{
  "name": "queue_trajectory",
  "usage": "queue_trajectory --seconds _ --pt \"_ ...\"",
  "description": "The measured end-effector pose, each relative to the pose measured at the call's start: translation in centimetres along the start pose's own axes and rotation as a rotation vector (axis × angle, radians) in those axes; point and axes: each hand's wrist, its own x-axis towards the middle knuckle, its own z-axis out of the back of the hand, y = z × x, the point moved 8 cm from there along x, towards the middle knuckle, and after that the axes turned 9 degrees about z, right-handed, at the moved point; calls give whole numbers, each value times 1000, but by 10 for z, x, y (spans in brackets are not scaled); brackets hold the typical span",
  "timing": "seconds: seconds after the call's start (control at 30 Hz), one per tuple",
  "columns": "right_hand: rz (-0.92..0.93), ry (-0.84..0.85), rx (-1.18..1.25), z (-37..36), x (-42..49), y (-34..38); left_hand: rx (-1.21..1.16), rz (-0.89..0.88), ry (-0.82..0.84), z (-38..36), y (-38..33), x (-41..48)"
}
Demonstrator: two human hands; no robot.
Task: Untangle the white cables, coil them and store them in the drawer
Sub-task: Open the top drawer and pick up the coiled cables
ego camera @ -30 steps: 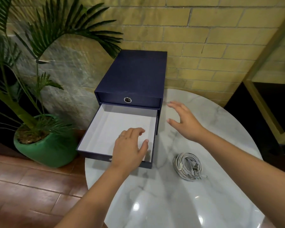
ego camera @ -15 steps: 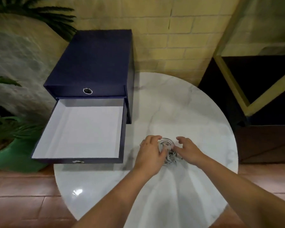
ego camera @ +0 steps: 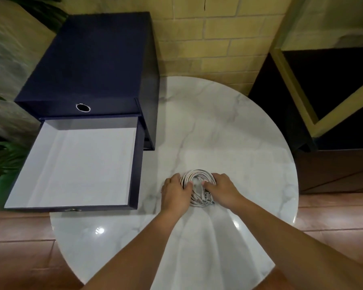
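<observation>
- Gripping the coil of white cables (ego camera: 198, 172) from both sides, you are curling your left hand (ego camera: 174, 194) round its left edge and your right hand (ego camera: 223, 190) round its right edge. Your thumbs are tucking into the middle, likely so the loops are not springing apart.
- The coil is lying on the marble desk (ego camera: 218, 126), near the drawer's right side.
- The drawer (ego camera: 71, 164) is standing pulled out of the navy box (ego camera: 96, 59), seemingly waiting for the coil.
- A second ago your left hand was resting on the drawer front and your right was hovering above the desk. Now both are holding the coil.
</observation>
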Motion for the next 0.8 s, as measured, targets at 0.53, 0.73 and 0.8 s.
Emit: queue_trajectory --seconds 0.53,0.73,0.8 --pt "-8 -40 101 -2 4 1 -152 51 29 -14 5 16" --pt "18 -79 177 13 -6 6 -222 -25 68 -3 -17 3" --pt "37 -100 209 21 -11 13 -241 -50 63 3 -26 0"
